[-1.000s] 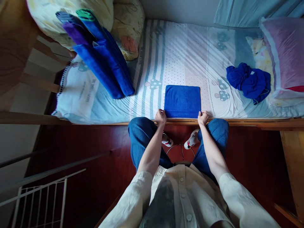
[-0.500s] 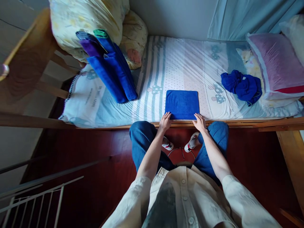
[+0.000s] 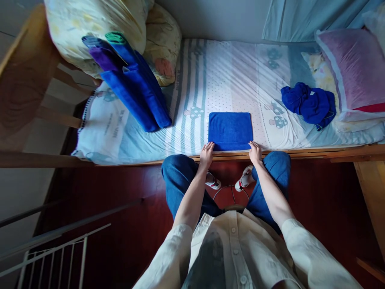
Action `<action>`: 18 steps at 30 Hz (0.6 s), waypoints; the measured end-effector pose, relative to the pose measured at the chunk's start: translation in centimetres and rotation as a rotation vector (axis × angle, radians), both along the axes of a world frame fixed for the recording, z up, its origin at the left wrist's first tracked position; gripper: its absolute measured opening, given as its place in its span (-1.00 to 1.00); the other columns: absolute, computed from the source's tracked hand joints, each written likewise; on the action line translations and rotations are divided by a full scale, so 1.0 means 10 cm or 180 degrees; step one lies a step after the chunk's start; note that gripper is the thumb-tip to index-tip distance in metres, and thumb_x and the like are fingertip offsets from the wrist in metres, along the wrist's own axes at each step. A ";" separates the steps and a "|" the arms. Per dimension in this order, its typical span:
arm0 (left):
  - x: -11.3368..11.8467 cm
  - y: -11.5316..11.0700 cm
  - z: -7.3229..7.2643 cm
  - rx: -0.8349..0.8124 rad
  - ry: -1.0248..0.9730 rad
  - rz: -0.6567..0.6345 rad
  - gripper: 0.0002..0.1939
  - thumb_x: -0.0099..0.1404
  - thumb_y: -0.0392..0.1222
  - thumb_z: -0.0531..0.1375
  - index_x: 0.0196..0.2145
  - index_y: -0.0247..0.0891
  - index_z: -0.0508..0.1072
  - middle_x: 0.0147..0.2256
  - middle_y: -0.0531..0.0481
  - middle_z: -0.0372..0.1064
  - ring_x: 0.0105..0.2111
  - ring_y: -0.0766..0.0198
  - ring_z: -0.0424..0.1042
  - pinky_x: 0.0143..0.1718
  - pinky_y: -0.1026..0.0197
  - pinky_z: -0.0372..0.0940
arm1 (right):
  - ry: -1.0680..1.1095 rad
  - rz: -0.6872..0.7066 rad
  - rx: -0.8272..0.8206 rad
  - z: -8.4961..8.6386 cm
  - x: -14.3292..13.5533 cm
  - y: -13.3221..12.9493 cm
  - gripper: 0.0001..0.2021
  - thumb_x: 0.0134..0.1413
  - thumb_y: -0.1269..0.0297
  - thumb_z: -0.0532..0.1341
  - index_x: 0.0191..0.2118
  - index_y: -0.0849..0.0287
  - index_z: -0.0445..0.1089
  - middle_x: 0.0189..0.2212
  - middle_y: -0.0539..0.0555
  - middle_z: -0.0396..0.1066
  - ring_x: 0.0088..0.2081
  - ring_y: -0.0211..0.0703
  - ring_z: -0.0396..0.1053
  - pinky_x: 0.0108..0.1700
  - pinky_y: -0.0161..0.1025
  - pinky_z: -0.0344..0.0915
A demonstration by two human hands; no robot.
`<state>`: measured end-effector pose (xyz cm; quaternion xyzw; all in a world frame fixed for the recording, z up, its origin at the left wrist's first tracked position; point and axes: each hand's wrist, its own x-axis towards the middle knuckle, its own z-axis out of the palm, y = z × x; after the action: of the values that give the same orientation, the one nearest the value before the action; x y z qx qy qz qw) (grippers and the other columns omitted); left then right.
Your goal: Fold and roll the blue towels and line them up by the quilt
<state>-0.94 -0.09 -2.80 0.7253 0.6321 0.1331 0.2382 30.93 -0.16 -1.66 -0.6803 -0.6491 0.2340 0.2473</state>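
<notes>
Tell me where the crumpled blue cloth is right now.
In the head view the crumpled blue cloth lies on the bed's right side, beside the pink pillow, well right of the folded blue towel at the person's hands.

Both forearms stretched forward, left hand (image 3: pixel 207 151) and right hand (image 3: pixel 254 150) palm-down, fingers extended, set apart

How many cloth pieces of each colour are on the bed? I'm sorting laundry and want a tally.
Folded blue towel flat at the bed edge, with left hand and right hand at its near corners: 1
Crumpled blue cloth: 1
Leaning stack, by visible layers: blue 3, purple 1, green 1
Total: 7; hidden layers cannot be ruled out.
</notes>
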 end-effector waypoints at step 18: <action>0.00 -0.04 0.46 -0.0167 -0.0129 0.0825 -0.54 0.22 -0.43 0.11 -0.02 -0.21 0.64 -0.02 -0.19 0.62 0.00 -0.01 0.59 0.11 0.04 0.41 | 0.0201 -0.0078 -0.0120 0.25 0.03 -0.08 -0.56 0.08 0.61 0.11 -0.02 0.20 0.59 0.00 0.20 0.61 0.08 -0.01 0.53 0.27 -0.03 0.37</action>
<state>-0.90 -0.45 1.76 0.6282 0.7188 0.1609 0.2506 31.26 -0.99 0.89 -0.6850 -0.6281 0.2645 0.2576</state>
